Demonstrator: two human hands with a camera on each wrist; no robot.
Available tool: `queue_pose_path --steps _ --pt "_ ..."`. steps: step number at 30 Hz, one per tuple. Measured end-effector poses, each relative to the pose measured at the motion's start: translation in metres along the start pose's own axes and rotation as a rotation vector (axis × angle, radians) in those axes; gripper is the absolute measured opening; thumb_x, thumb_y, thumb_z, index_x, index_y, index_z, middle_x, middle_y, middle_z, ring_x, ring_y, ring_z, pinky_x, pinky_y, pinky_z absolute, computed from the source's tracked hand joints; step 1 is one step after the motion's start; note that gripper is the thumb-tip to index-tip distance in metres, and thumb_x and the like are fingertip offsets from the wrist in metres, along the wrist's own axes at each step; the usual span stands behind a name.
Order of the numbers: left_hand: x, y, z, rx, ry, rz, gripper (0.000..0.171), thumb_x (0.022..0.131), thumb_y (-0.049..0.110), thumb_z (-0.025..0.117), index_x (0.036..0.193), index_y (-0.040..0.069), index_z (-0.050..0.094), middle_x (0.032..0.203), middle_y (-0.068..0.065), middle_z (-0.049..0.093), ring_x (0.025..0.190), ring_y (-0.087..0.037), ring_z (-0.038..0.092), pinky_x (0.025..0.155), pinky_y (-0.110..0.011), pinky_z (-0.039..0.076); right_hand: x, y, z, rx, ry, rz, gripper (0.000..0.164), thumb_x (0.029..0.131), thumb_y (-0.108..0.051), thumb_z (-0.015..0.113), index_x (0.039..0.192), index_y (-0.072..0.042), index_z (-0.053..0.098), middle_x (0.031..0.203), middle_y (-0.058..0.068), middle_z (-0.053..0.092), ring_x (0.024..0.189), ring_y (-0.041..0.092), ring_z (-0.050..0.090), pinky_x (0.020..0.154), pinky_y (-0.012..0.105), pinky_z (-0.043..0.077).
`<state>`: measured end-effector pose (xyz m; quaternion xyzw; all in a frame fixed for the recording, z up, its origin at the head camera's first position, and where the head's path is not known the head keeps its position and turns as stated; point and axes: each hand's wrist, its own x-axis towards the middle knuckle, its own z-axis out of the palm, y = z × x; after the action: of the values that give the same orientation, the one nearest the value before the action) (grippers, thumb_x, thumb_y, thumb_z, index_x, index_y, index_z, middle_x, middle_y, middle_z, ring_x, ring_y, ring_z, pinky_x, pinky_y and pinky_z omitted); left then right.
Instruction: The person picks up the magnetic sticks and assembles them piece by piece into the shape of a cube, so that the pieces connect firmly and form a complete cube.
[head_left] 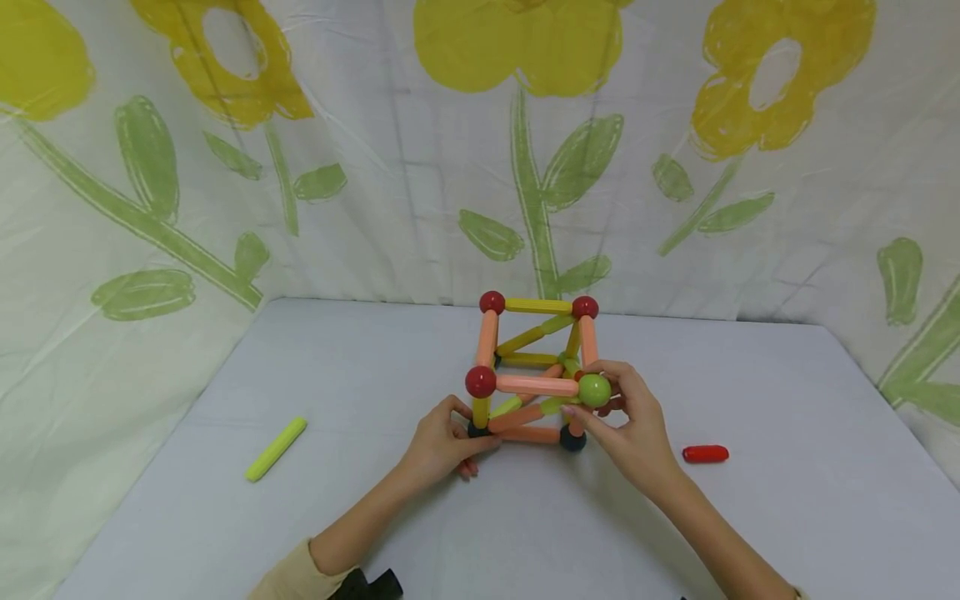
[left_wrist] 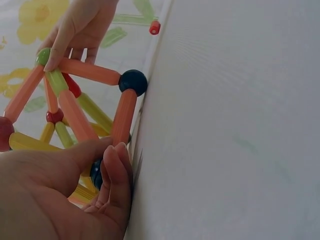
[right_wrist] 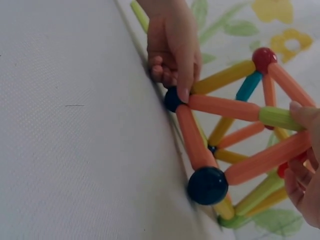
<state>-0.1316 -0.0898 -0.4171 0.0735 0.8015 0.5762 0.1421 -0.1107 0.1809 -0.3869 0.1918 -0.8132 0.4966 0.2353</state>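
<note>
A cube frame of magnetic sticks and balls stands at the table's middle, with red balls on top and dark blue balls at its base. My left hand pinches the lower front left dark blue ball between thumb and fingers. Across the front face slants a salmon stick with a short yellow-green stick at its upper end. My right hand grips that upper end by the green ball, thumb on the yellow-green stick. A red stick shows behind it.
On the left of the white table lies a loose yellow-green stick. A short red stick lies to the right of my right hand. Behind the table hangs a flower-printed cloth.
</note>
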Motion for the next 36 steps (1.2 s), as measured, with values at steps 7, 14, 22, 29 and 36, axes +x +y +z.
queue_pose_path --steps 7,14,22,29,36 --pt "-0.002 0.001 -0.007 0.012 -0.045 -0.008 0.048 0.092 0.018 0.084 0.121 -0.001 0.051 0.063 -0.003 0.067 0.051 -0.013 0.065 0.058 -0.023 0.054 0.002 -0.003 -0.012 0.005 -0.029 -0.019 0.061 0.077 0.013 0.086 0.130 -0.001 0.060 0.106 0.005 0.066 0.086 0.007 0.059 0.071 0.017 0.053" --pt "-0.022 0.005 -0.033 0.082 0.009 -0.016 0.053 0.091 0.021 0.085 0.131 -0.001 0.058 0.075 -0.004 0.072 0.061 -0.019 0.071 0.065 -0.027 0.058 -0.006 0.002 -0.051 -0.050 -0.097 0.006 0.067 0.080 0.012 0.084 0.139 -0.006 0.061 0.105 -0.006 0.064 0.089 0.008 0.065 0.076 0.015 0.054" --pt "-0.066 -0.008 -0.116 0.351 0.366 0.121 0.034 0.089 0.012 0.085 0.118 0.001 0.071 0.089 -0.006 0.075 0.077 -0.005 0.068 0.068 -0.019 0.056 -0.034 0.037 -0.117 -0.273 -0.096 0.078 0.049 0.084 0.005 0.084 0.129 -0.008 0.069 0.107 -0.024 0.068 0.095 -0.006 0.063 0.081 0.007 0.048" --pt "-0.094 -0.043 -0.191 0.549 0.438 -0.011 0.044 0.094 0.025 0.081 0.128 0.000 0.069 0.123 -0.024 0.072 0.106 -0.027 0.071 0.075 -0.015 0.051 -0.058 0.073 -0.160 -0.393 -0.210 0.148 0.049 0.083 -0.004 0.088 0.128 -0.014 0.071 0.117 -0.028 0.068 0.101 -0.012 0.057 0.081 0.007 0.042" --pt "-0.095 -0.059 -0.210 0.532 0.272 -0.143 0.054 0.094 0.022 0.082 0.134 -0.008 0.062 0.118 -0.021 0.070 0.096 -0.017 0.068 0.070 -0.022 0.054 -0.068 0.096 -0.161 -0.323 -0.293 0.151 0.042 0.078 0.004 0.088 0.115 -0.012 0.077 0.106 -0.023 0.071 0.085 -0.001 0.056 0.073 0.008 0.045"
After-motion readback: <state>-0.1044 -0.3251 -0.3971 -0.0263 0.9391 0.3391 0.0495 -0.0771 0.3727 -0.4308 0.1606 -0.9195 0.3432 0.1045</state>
